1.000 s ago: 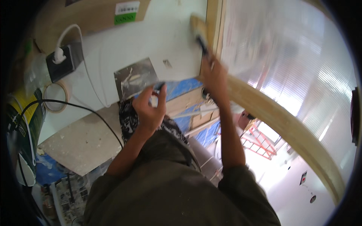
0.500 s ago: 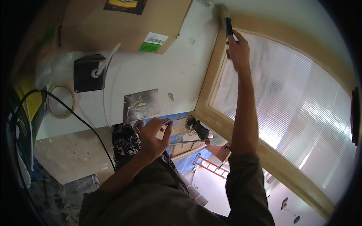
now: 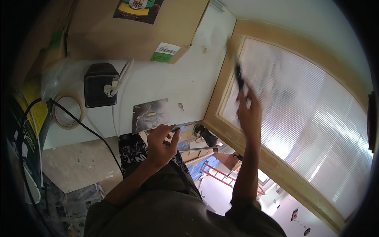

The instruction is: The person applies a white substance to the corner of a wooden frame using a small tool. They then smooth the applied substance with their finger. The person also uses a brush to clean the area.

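My right hand [image 3: 250, 114] is raised beside the ribbed translucent window panel. It is closed around the dark handle of a long brush [image 3: 238, 76], whose pale far end is blurred by motion near the wooden frame [image 3: 233, 85]. At waist height, my left hand [image 3: 161, 147] pinches a small, pale, translucent piece [image 3: 181, 129] between thumb and fingers; its kind is unclear. On the white surface beyond that hand lies a grey metal-like sheet [image 3: 151, 115] with smears on it.
Left on the white surface are a black power adapter [image 3: 100, 85] with a plugged-in white cable, a tape roll [image 3: 68, 112] and a cardboard box [image 3: 130, 39]. A black cord [image 3: 92, 132] hangs over its edge. Below are a red ladder [image 3: 215, 173] and another person's shoe [image 3: 208, 135].
My right hand has come down and nearer with the brush, away from the frame's far corner. My left hand keeps its pinch. The view has shifted slightly.
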Demonstrator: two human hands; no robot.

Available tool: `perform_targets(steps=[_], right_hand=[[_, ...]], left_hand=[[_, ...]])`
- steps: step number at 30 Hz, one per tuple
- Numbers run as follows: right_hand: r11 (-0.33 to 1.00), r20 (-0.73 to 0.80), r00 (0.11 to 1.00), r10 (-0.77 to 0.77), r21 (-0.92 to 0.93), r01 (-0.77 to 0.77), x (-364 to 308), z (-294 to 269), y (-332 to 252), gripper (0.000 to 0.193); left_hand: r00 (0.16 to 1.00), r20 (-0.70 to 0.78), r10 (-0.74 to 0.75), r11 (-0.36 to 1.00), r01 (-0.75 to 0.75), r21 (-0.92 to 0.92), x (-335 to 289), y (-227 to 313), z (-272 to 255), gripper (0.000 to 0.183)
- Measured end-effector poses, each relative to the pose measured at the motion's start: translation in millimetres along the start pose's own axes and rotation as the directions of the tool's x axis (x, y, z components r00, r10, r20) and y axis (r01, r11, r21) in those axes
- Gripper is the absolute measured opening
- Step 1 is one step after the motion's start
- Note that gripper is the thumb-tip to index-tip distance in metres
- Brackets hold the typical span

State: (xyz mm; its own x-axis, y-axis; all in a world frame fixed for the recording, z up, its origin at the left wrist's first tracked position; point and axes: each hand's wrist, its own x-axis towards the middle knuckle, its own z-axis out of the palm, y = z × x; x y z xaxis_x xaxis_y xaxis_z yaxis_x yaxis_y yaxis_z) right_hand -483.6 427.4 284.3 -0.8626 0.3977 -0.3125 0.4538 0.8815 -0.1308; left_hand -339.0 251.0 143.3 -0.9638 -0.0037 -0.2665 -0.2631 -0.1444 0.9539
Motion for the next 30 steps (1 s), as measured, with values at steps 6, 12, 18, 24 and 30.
perform_targets(steps=[6, 12, 18, 24, 30], right_hand=[[0.922, 0.105, 0.924, -0.366, -0.095, 0.376, 97.2, 42.3, 38.2, 0.042], [0.993, 0.646, 0.758, 0.083, -0.119, -0.008, -87.7, -11.8, 61.0, 0.044], [0.974, 0.253, 0.955, -0.157, -0.122, 0.193, -4.8, -27.0, -0.9, 0.036], [0.933, 0.154, 0.920, -0.359, 0.072, 0.352, 2.6, 50.7, 40.5, 0.042], [0.946, 0.169, 0.935, -0.311, 0.146, 0.288, -14.6, 62.3, 46.6, 0.042]], left_hand=[[0.998, 0.027, -0.062, 0.998, 0.062, 0.020, 0.9, -1.7, -9.4, 0.011], [0.999, -0.018, -0.049, 0.998, 0.050, 0.044, 5.2, 0.4, -8.9, 0.013], [1.000, 0.005, -0.004, 0.995, 0.004, 0.101, 4.2, 8.6, -4.9, 0.014], [0.973, 0.099, -0.208, 0.941, 0.171, 0.291, -28.8, 12.6, -42.4, 0.007], [0.923, 0.119, -0.366, 0.920, 0.340, 0.193, -63.2, -1.6, -67.1, 0.013]])
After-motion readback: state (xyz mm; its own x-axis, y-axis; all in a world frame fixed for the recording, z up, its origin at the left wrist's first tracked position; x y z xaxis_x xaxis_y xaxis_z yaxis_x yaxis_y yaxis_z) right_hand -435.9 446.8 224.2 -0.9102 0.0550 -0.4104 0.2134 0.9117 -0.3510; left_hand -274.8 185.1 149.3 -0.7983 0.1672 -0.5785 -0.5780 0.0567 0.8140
